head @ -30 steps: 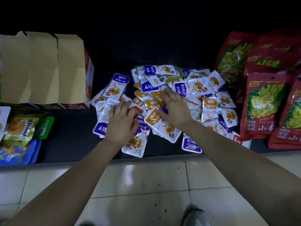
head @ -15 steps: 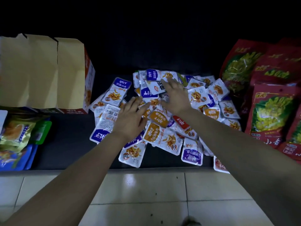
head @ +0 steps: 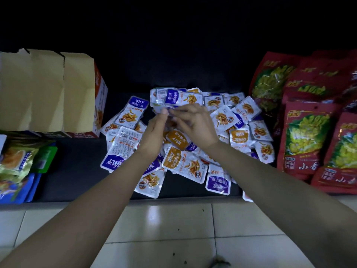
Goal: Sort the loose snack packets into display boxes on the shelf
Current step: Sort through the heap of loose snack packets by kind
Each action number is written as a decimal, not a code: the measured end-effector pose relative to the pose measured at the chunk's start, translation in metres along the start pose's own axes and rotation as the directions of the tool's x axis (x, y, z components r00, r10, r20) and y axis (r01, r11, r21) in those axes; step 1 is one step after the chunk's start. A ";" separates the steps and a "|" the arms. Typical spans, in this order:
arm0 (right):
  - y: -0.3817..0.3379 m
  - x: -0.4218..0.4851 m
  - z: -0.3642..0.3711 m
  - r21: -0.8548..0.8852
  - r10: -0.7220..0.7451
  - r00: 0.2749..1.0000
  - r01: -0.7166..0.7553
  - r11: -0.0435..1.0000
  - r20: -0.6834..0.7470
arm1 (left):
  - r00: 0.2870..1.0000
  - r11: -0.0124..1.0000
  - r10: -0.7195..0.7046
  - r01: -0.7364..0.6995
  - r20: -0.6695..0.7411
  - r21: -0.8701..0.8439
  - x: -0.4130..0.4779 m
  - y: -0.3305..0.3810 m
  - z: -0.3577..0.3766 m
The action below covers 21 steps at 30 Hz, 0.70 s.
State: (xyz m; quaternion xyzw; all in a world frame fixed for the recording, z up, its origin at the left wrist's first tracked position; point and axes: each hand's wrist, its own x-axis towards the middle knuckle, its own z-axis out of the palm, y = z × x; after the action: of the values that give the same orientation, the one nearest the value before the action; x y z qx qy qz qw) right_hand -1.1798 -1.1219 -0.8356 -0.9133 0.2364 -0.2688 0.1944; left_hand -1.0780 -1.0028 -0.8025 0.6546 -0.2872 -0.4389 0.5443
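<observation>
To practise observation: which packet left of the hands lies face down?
The packet beside the left hand: its barcode back shows; neighbours show pictured fronts.

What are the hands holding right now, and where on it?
The left hand and right hand both pinch a small bunch of purple-labelled packets by its near edge.

Remote inspection, operator's note. I log the left hand and right hand as bare, with skin uncovered from fingertips to wrists. The left forearm and right forearm are likewise bare as far as the frame's lower edge. A small dark shape shows at the bottom edge. It may be footwear but is too blurred to identify.
</observation>
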 end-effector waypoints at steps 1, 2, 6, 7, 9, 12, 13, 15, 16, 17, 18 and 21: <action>-0.003 -0.002 -0.001 0.077 -0.008 0.998 0.004 0.997 0.059 | 1.000 0.998 -0.013 0.011 -0.022 -0.065 0.001 0.002 0.006; -0.005 -0.004 -0.003 0.148 -0.018 0.994 0.002 0.989 0.110 | 0.997 0.995 -0.036 0.029 -0.075 -0.098 0.001 0.002 0.010; -0.002 -0.018 -0.022 0.233 0.071 0.980 -0.114 0.966 0.184 | 0.916 0.989 -0.136 0.102 -0.376 -0.111 -0.003 -0.002 0.018; 0.004 -0.023 -0.028 0.199 0.138 0.978 -0.168 0.965 0.158 | 0.909 0.990 -0.137 0.110 -0.394 -0.092 -0.004 -0.002 0.017; 0.018 -0.032 -0.038 0.014 0.313 0.941 -0.317 0.948 0.126 | 0.903 0.991 -0.134 0.119 -0.408 -0.063 -0.006 -0.004 0.016; 0.034 -0.040 -0.048 -0.362 0.574 0.769 -0.469 0.806 0.282 | 0.868 0.982 -0.187 0.145 -0.460 -0.125 -0.008 -0.005 0.013; 0.034 -0.042 -0.048 -0.400 0.589 0.727 -0.451 0.798 0.354 | 0.866 0.977 -0.205 0.158 -0.455 -0.140 -0.008 -0.007 0.012; 0.028 -0.045 -0.042 -0.358 0.509 0.728 -0.373 0.856 0.459 | 0.875 0.969 -0.244 0.201 -0.418 -0.145 -0.008 -0.011 0.010; 0.022 -0.044 -0.038 -0.305 0.455 0.740 -0.342 0.889 0.495 | 0.879 0.967 -0.253 0.216 -0.405 -0.137 -0.007 -0.013 0.008; 0.017 -0.043 -0.033 -0.249 0.406 0.748 -0.321 0.914 0.525 | 0.884 0.967 -0.253 0.223 -0.394 -0.122 -0.006 -0.016 0.005; 0.012 -0.042 -0.027 -0.196 0.366 0.752 -0.310 0.930 0.547 | 0.885 0.969 -0.245 0.224 -0.396 -0.100 -0.008 -0.017 0.004; 0.012 -0.038 -0.019 -0.013 0.309 0.861 -0.332 0.943 0.404 | 0.873 0.973 -0.229 0.220 -0.432 -0.071 -0.007 -0.023 -0.003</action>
State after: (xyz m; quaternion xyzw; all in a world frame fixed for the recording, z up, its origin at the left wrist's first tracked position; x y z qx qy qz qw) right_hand -1.2234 -1.1153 -0.8415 -0.8908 0.3322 -0.0469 0.3065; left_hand -1.0805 -0.9901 -0.8228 0.7599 -0.0759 -0.3438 0.5465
